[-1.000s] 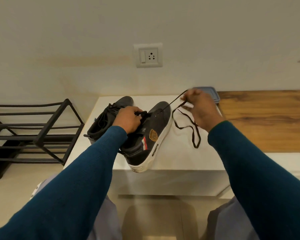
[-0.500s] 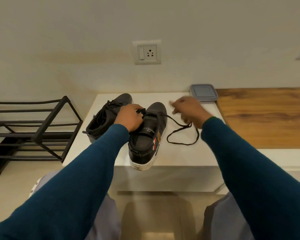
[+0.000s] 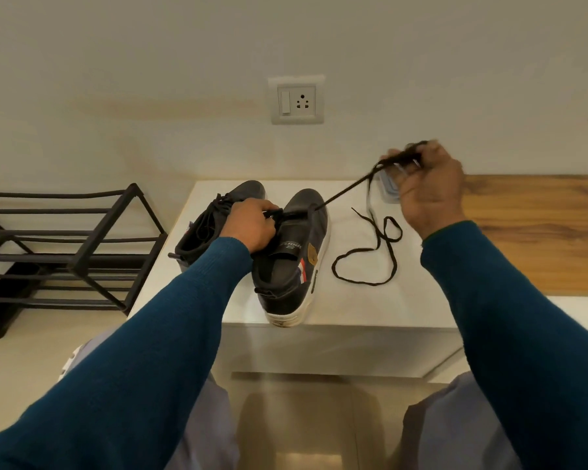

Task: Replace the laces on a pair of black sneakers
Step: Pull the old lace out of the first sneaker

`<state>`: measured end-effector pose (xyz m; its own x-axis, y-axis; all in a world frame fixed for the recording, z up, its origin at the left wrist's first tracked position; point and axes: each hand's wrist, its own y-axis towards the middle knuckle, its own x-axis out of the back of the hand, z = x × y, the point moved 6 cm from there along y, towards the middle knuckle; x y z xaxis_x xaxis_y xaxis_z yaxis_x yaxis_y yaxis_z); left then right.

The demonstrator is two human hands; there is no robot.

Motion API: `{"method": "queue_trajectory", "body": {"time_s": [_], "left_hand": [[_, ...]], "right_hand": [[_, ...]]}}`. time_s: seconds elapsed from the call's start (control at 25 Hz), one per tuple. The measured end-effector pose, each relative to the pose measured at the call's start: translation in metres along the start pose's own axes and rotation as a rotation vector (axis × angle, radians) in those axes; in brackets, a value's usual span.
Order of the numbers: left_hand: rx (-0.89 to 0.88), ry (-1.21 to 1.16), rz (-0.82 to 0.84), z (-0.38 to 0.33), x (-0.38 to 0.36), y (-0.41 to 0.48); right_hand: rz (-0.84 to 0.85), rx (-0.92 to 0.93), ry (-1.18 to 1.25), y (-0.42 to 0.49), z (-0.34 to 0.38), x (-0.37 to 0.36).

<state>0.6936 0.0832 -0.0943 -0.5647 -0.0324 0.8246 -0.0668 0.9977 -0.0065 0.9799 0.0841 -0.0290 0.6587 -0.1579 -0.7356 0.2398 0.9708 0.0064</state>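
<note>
I see both black sneakers on the white worktop, side by side with their long axes running from the near edge toward the wall, toes pointing away from me. The right-hand sneaker leans its toe a little rightward and its white heel sits right at the worktop's front edge. The other sneaker lies just beside it on the left, close to the left edge.

My left hand is curled over the lacing area of the right-hand sneaker, gripping it near the tongue. My right hand is raised up and to the right, clenched on the black lace, which runs taut from an eyelet near the toe up to the fist. Its slack lies in loose loops on the open worktop right of the sneaker.

Behind the right hand a grey container sits near the back edge, partly hidden. A wooden surface adjoins on the right; a black shoe rack stands on the left.
</note>
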Motion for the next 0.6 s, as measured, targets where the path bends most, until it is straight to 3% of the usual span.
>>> {"method": "queue_trajectory", "body": {"time_s": [0.04, 0.12, 0.16, 0.24, 0.32, 0.4, 0.48, 0.6], "left_hand": [[0.009, -0.008, -0.003, 0.001, 0.000, 0.000], [0.014, -0.028, -0.003, 0.001, -0.003, 0.000], [0.009, -0.034, 0.001, -0.001, -0.004, -0.001], [-0.006, -0.034, 0.007, -0.006, -0.008, -0.003], [-0.011, -0.031, 0.011, -0.008, -0.010, -0.004], [-0.005, -0.025, 0.015, -0.008, -0.010, -0.003], [0.001, -0.014, 0.016, -0.007, -0.008, -0.002], [0.004, 0.004, 0.013, -0.005, -0.004, -0.002]], "right_hand": [[-0.021, -0.007, 0.135, 0.002, 0.006, 0.002], [-0.055, -0.048, 0.081, 0.006, 0.010, 0.006], [-0.050, -0.086, -0.097, 0.007, 0.006, 0.008], [0.005, -0.151, -0.680, 0.004, -0.016, 0.010], [0.170, -0.187, -1.284, -0.008, -0.052, 0.012], [0.410, -0.203, -1.662, -0.022, -0.089, 0.012], [0.469, -0.164, -1.695, -0.028, -0.097, 0.006], [0.327, -0.035, -1.350, -0.016, -0.066, -0.007]]}}
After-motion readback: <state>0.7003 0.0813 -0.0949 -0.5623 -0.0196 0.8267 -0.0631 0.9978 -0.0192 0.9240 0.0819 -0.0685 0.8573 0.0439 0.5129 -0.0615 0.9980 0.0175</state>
